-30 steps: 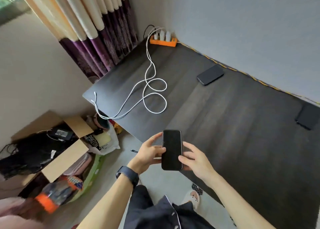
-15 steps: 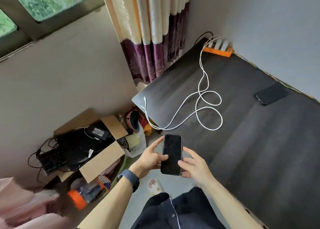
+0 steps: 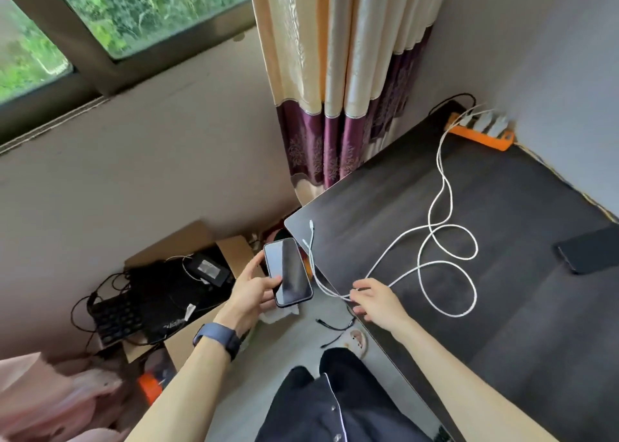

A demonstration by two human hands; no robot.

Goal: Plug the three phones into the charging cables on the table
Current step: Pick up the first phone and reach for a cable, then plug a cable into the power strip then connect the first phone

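Holding the phone point(image 3: 288, 272) upright off the table's corner, the left hand point(image 3: 252, 290) waits; the right hand point(image 3: 375, 299) pinches the white cables point(image 3: 432, 264), whose plugs point(image 3: 311, 224) lie just beside the phone.

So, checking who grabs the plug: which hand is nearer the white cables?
Right. The right hand touches the white cables; the left hand holds the phone beside them.
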